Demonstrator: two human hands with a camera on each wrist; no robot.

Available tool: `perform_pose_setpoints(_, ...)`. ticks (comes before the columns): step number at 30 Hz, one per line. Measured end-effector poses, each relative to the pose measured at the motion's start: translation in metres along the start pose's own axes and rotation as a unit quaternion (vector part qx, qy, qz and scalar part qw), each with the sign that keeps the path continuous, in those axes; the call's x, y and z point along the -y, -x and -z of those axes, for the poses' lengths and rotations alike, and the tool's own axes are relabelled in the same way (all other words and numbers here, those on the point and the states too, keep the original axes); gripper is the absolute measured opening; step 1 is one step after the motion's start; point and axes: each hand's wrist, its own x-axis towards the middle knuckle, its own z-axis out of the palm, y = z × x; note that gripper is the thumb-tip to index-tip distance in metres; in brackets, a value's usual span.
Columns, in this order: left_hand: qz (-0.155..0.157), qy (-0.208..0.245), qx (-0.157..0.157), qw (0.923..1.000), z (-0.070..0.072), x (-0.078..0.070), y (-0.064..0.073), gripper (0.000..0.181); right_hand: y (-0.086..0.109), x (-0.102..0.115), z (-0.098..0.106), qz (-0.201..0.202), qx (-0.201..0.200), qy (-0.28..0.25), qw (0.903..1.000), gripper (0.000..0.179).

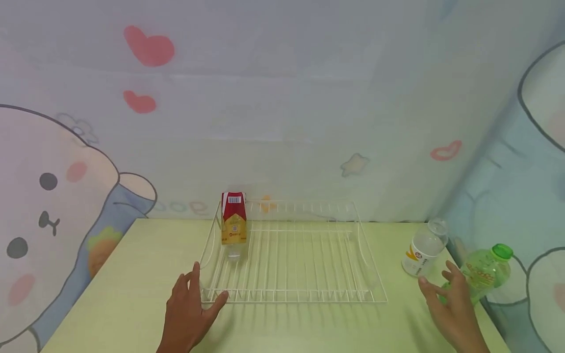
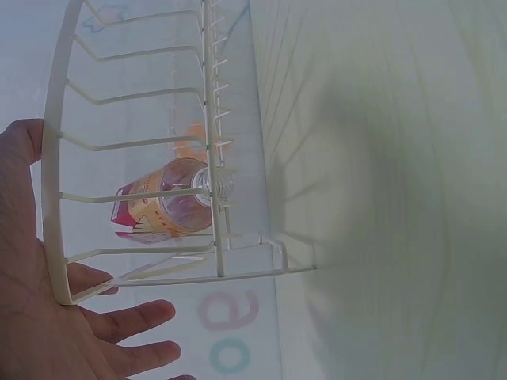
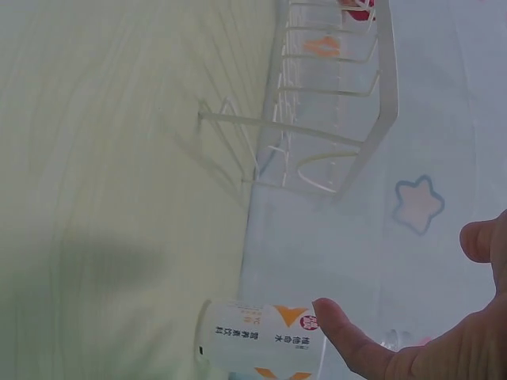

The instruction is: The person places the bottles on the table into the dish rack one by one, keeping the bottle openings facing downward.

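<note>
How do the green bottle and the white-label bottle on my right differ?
Colour: the green bottle is tinted green, while the white-label bottle is clear above its label.
Top: the green bottle has a bright green cap; the white-label bottle's top is pale.
Place: the white-label bottle is nearer the rack; the green bottle is farther right.
Shared: both are see-through in part and outside the rack.

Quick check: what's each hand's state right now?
Left hand: open, fingers spread at the wire rack; contact unclear.
Right hand: open, holding nothing, near the white-labelled bottle.
</note>
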Motion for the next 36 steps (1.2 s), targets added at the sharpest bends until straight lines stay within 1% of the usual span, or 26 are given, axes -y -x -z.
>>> perform_pose_setpoints(3, 0.004, 0.001, 0.005, 1.0000, 0.000, 0.001, 0.002, 0.096, 0.000, -0.002, 0.000, -0.006, 0.008, -0.003, 0.9999, 0.089)
perform_pose_setpoints(6, -0.002, -0.003, -0.002, 1.0000, 0.000, 0.002, 0.003, 0.097, 0.001, -0.004, 0.001, -0.023, 0.018, -0.005, 0.9996, 0.089)
perform_pose_setpoints(8, -0.009, -0.007, -0.007, 0.9999, 0.001, 0.003, 0.000, 0.096, 0.004, -0.008, 0.001, -0.028, 0.016, -0.007, 0.9995, 0.089)
perform_pose_setpoints(10, -0.010, -0.012, -0.004, 0.9999, 0.003, 0.005, 0.000, 0.096, 0.006, -0.010, -0.001, -0.027, 0.015, -0.005, 0.9995, 0.089)
perform_pose_setpoints(12, 0.000, -0.013, 0.003, 0.9999, 0.005, 0.008, 0.002, 0.096, 0.008, -0.010, -0.002, -0.024, 0.013, -0.005, 0.9996, 0.088)
perform_pose_setpoints(14, 0.017, -0.011, 0.007, 0.9998, 0.006, 0.011, 0.006, 0.096, 0.008, -0.009, -0.004, -0.020, 0.010, -0.001, 0.9998, 0.088)
perform_pose_setpoints(18, 0.049, -0.006, 0.005, 0.9988, 0.008, 0.017, 0.012, 0.096, 0.008, -0.006, -0.009, -0.012, -0.001, -0.003, 0.9999, 0.088)
perform_pose_setpoints(20, 0.055, -0.006, 0.003, 0.9985, 0.009, 0.019, 0.014, 0.096, 0.009, -0.007, -0.010, -0.004, -0.011, -0.002, 0.9999, 0.086)
perform_pose_setpoints(23, 0.059, -0.006, 0.004, 0.9982, 0.008, 0.022, 0.016, 0.097, 0.009, -0.010, -0.011, 0.008, -0.031, 0.009, 0.9995, 0.077)
perform_pose_setpoints(24, 0.059, -0.006, 0.004, 0.9982, 0.008, 0.022, 0.016, 0.097, 0.008, -0.011, -0.010, 0.007, -0.037, 0.012, 0.9992, 0.072)
perform_pose_setpoints(25, 0.059, -0.005, 0.003, 0.9982, 0.008, 0.022, 0.016, 0.097, 0.008, -0.013, -0.010, 0.004, -0.044, 0.015, 0.9989, 0.071)
perform_pose_setpoints(27, 0.056, -0.004, 0.000, 0.9984, 0.007, 0.023, 0.017, 0.097, 0.007, -0.017, -0.009, -0.013, -0.056, 0.014, 0.9982, 0.071)
perform_pose_setpoints(28, 0.054, -0.003, -0.004, 0.9985, 0.007, 0.023, 0.017, 0.097, 0.006, -0.018, -0.009, -0.025, -0.064, 0.010, 0.9976, 0.074)
perform_pose_setpoints(29, 0.051, -0.003, -0.009, 0.9987, 0.007, 0.023, 0.017, 0.096, 0.005, -0.020, -0.009, -0.041, -0.070, 0.008, 0.9967, 0.075)
perform_pose_setpoints(31, 0.045, -0.003, -0.018, 0.9988, 0.007, 0.022, 0.017, 0.096, 0.003, -0.021, -0.009, -0.078, -0.079, 0.006, 0.9938, 0.084)
perform_pose_setpoints(32, 0.042, -0.003, -0.022, 0.9989, 0.007, 0.022, 0.017, 0.095, 0.002, -0.022, -0.009, -0.092, -0.084, 0.004, 0.9923, 0.084)
perform_pose_setpoints(33, 0.041, -0.003, -0.022, 0.9989, 0.007, 0.022, 0.017, 0.095, 0.001, -0.023, -0.008, -0.105, -0.087, 0.001, 0.9906, 0.085)
perform_pose_setpoints(36, 0.046, -0.005, -0.012, 0.9988, 0.008, 0.021, 0.016, 0.096, 0.000, -0.027, -0.007, -0.125, -0.094, 0.001, 0.9877, 0.085)
